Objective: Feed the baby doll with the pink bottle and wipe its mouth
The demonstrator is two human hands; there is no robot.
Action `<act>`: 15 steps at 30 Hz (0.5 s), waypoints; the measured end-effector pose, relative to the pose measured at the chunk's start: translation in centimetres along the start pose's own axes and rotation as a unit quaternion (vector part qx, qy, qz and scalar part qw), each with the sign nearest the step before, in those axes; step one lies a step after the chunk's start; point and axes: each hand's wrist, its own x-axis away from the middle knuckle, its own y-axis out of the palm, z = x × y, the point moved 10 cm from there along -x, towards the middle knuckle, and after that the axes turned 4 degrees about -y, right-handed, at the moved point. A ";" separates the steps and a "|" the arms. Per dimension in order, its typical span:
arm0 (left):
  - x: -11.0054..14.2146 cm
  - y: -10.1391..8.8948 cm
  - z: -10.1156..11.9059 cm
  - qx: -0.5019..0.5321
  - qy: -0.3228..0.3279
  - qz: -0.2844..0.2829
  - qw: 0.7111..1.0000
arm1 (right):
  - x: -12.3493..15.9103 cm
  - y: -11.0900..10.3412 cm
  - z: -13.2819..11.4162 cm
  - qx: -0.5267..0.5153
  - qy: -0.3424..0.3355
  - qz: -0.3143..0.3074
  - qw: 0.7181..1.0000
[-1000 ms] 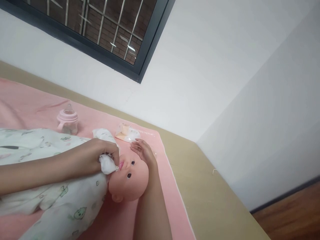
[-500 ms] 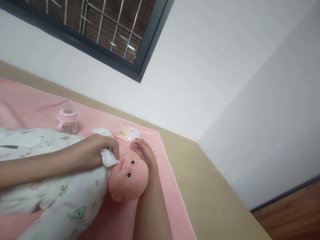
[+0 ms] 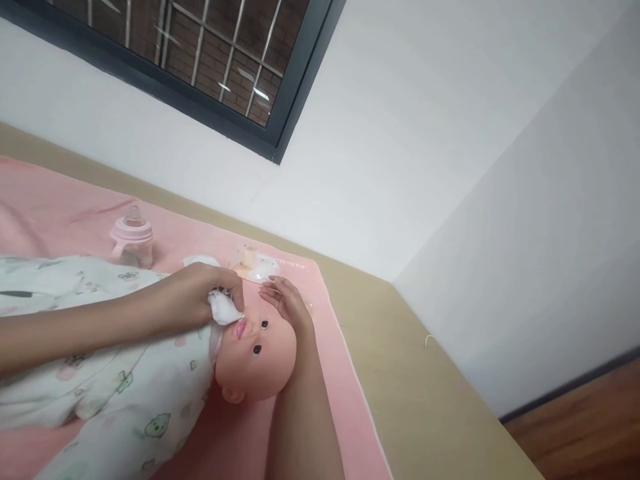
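Note:
A bald baby doll (image 3: 265, 367) lies on its back on a pink mat, dressed in a white outfit with green and pink prints. My left hand (image 3: 215, 293) reaches in from the left, its fingers closed on a crumpled white tissue (image 3: 225, 308). The tissue is at the side of the doll's mouth, by the cheek. Behind the top of the doll's head, my right hand (image 3: 286, 300) lies along it with fingers stretched out. Its thumb is hidden, and its forearm runs down to the bottom edge.
A pink baby bottle (image 3: 133, 237) with a handle stands beyond the doll's body. Near my right fingertips lies a clear and peach plastic pack (image 3: 255, 265), with a white piece (image 3: 200, 260) to its left. The pink mat (image 3: 345, 387) covers part of a tan surface (image 3: 395, 373) against the wall.
My left hand has shifted slightly right and up with the tissue, along the doll's cheek by the mouth. My right hand stays by the doll's head.

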 end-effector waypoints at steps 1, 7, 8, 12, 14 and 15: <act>-0.1 0.0 0.1 0.000 0.008 0.002 1.000 | 0.0 0.0 0.0 0.000 0.000 0.001 1.000; -0.6 0.2 0.6 -0.003 0.025 0.000 1.000 | 0.0 0.0 0.0 0.001 -0.002 0.004 1.000; -0.7 0.2 0.7 -0.003 0.028 0.002 1.000 | 0.0 0.0 0.0 0.001 -0.001 0.004 1.000; -0.7 0.1 1.3 -0.012 0.050 0.004 0.999 | 0.0 0.0 -0.1 0.003 -0.001 0.005 1.000; -0.7 0.0 1.5 -0.017 0.055 0.008 0.998 | 0.0 0.0 -0.1 0.003 -0.001 0.005 1.000; -0.7 -0.2 1.6 -0.018 0.054 0.012 0.998 | 0.0 0.0 -0.1 0.003 -0.001 0.004 1.000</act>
